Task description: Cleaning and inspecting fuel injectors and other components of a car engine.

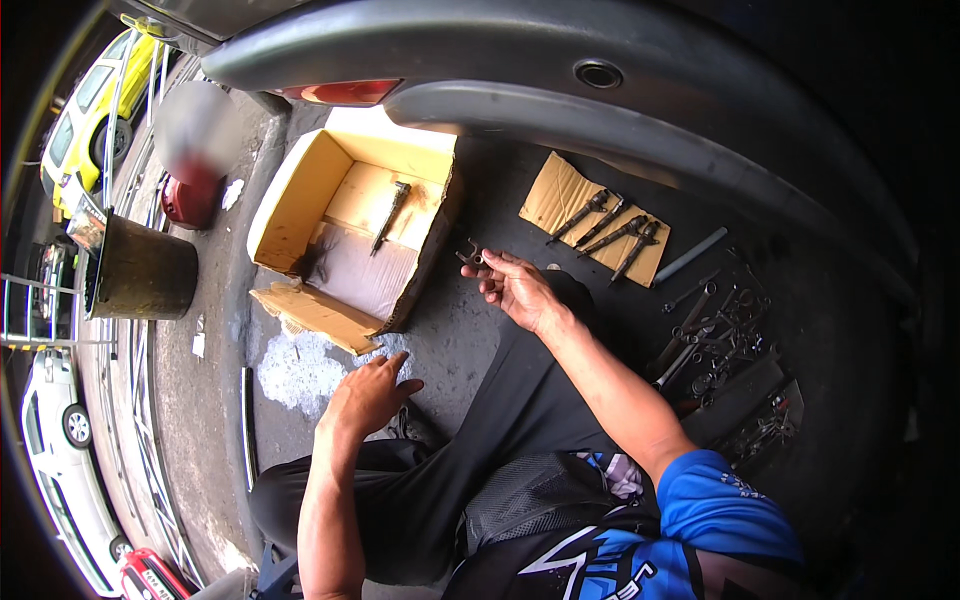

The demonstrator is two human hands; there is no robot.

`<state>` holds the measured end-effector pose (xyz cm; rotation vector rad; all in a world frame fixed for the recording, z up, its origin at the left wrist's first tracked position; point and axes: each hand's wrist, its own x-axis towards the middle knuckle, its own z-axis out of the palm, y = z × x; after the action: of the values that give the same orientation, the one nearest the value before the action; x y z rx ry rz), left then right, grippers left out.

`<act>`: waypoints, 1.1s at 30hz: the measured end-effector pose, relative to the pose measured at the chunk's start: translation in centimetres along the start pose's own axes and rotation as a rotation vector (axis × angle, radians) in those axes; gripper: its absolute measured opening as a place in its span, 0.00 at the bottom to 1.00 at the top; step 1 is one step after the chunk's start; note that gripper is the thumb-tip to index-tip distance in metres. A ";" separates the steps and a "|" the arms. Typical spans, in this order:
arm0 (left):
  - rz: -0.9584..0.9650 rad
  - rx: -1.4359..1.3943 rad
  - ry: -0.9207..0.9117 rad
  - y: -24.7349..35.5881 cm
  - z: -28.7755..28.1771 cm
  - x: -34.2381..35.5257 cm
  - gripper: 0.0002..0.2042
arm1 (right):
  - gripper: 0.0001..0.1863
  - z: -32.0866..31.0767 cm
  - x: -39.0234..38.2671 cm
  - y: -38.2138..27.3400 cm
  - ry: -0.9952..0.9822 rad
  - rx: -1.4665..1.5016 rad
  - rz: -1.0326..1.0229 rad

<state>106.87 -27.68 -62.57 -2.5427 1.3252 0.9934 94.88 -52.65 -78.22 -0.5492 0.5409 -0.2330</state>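
Note:
My right hand [518,292] is closed, pinching a small dark forked metal clamp [471,255] in its fingertips beside the cardboard box. My left hand [366,398] hovers by the box's torn front flap, fingers loosely stretched and apart, with nothing visible in it. Inside the open cardboard box [290,210] lies one dark fuel injector [390,217], tilted on the stained bottom. Beyond my right hand, several similar injectors [612,240] lie side by side on a flat cardboard piece [548,187].
Wrenches and other loose tools [715,345] are heaped at the right, near a grey-blue tube [690,256]. A car bumper [500,60] overhangs the far side. At the left stand a black bucket [150,270] and a red object [190,203]. A pale patch [300,372] marks the floor.

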 end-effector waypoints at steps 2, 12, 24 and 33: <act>0.004 0.021 0.005 -0.1 0.1 -0.1 0.30 | 0.10 0.2 -0.1 0.0 -0.004 -0.002 -0.002; 0.219 0.055 0.153 1.7 0.4 -3.4 0.27 | 0.14 1.6 -0.5 0.4 0.017 -0.116 0.024; 0.420 -0.038 0.111 -1.7 -2.4 0.1 0.28 | 0.06 5.8 -4.1 2.0 0.078 -0.439 0.174; 0.194 -0.523 0.014 -7.1 -2.8 0.6 0.24 | 0.14 18.7 -14.3 3.2 0.407 -0.436 0.502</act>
<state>113.98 -24.80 -62.16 -2.8139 1.5016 1.5402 93.37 -36.88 -60.46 -0.7714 1.1183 0.2676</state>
